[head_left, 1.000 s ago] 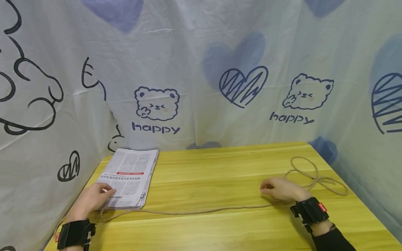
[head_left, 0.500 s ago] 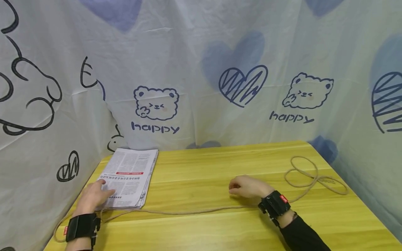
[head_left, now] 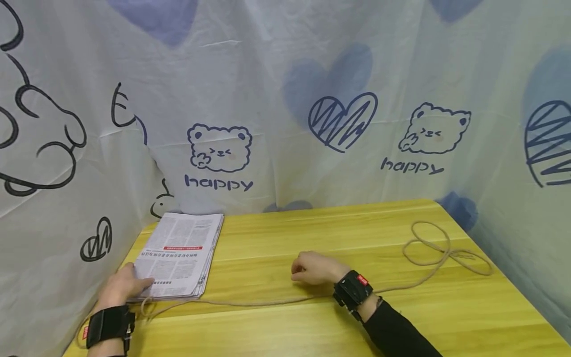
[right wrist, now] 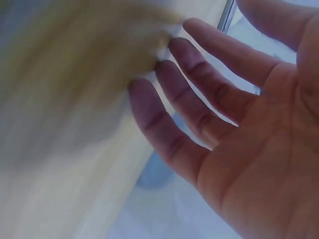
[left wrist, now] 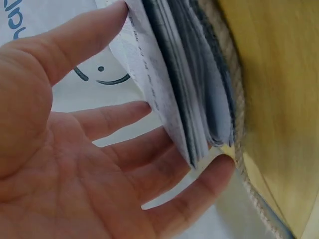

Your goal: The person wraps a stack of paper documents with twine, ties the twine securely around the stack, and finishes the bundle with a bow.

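A stack of folded newspapers [head_left: 180,255] lies at the left of the yellow wood-grain table [head_left: 267,334]. My left hand [head_left: 119,286] is at its near left corner, thumb over the top sheet and fingers along the left side. In the left wrist view, the spread fingers [left wrist: 144,159] touch the edge of the newspapers [left wrist: 184,74], and a twine rope [left wrist: 237,79] runs along their underside. My right hand [head_left: 318,267] hovers over the middle of the table, its fingers loosely bent and holding nothing. In the right wrist view, that hand [right wrist: 249,129] shows a bare palm.
The rope [head_left: 250,303] stretches across the table below the stack, passes under the right wrist and ends in loose loops [head_left: 430,243] at the right. Printed white curtains [head_left: 276,124] close off the back and both sides.
My right hand has moved left from beside the rope loops to the table's middle. My left hand has shifted from over the newspapers to their left edge. The newspapers stay in place.
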Action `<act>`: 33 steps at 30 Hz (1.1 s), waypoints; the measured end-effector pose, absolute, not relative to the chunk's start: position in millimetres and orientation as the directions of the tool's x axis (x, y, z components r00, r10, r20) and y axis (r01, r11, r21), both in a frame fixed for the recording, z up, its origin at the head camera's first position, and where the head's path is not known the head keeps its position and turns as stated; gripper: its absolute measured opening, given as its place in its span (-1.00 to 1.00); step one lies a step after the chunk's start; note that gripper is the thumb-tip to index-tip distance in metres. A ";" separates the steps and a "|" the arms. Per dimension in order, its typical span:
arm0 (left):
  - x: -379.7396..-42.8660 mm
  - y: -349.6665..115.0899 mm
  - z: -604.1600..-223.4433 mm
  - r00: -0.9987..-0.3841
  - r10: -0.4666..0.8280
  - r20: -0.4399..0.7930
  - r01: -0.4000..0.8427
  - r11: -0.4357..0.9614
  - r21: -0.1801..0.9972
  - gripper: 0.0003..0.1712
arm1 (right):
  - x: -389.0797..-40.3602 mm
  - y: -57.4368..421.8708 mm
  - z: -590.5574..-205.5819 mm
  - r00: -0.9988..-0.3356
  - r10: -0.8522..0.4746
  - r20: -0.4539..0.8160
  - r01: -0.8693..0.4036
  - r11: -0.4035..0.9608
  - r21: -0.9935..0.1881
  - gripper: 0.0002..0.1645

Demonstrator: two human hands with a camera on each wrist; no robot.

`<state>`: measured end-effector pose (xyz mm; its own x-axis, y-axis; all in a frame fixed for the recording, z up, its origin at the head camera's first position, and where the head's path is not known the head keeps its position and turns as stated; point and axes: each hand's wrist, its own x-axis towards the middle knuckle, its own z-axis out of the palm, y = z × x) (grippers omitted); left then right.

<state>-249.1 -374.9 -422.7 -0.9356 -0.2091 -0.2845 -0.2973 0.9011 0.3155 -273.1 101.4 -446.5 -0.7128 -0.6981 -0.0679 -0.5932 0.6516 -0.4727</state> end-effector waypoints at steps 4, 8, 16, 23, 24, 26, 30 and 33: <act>-248.4 -375.0 -427.1 -0.929 -0.221 -0.298 -0.314 0.897 0.312 -0.01 | -268.5 78.0 -450.0 -0.698 -0.713 -0.059 -0.625 0.648 -0.435 -0.76; -249.2 -374.9 -429.0 -0.923 -0.236 -0.303 -0.328 0.895 0.303 -0.08 | -264.5 54.1 -450.7 -0.693 -0.717 -0.074 -0.636 0.657 -0.406 -0.74; -247.7 -377.0 -431.6 -0.916 -0.243 -0.318 -0.349 0.874 0.339 0.01 | -259.3 18.8 -450.2 -0.646 -0.762 -0.050 -0.694 0.613 -0.378 -0.78; -251.6 -380.4 -437.2 -0.941 -0.222 -0.255 -0.312 0.862 0.401 -0.12 | -256.3 11.5 -452.9 -0.650 -0.758 -0.059 -0.685 0.617 -0.387 -0.72; -252.3 -379.2 -436.4 -0.946 -0.213 -0.244 -0.299 0.866 0.402 -0.14 | -256.2 11.6 -453.7 -0.654 -0.754 -0.061 -0.679 0.621 -0.390 -0.71; -253.1 -376.7 -434.7 -0.951 -0.200 -0.236 -0.284 0.868 0.409 -0.16 | -256.0 11.9 -454.4 -0.656 -0.752 -0.059 -0.676 0.621 -0.396 -0.70; -254.1 -374.6 -431.1 -0.967 -0.152 -0.206 -0.229 0.874 0.429 -0.13 | -256.1 13.1 -454.8 -0.651 -0.756 -0.060 -0.674 0.613 -0.412 -0.70; -254.4 -375.4 -429.7 -0.986 -0.092 -0.139 -0.147 0.874 0.464 -0.19 | -256.6 14.0 -455.0 -0.649 -0.758 -0.066 -0.670 0.611 -0.422 -0.70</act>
<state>-254.4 -375.4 -429.7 -0.9860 -0.0917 -0.1394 -0.1469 0.8736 0.4639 -256.6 14.0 -455.0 -0.6491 -0.7578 -0.0663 -0.6699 0.6107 -0.4222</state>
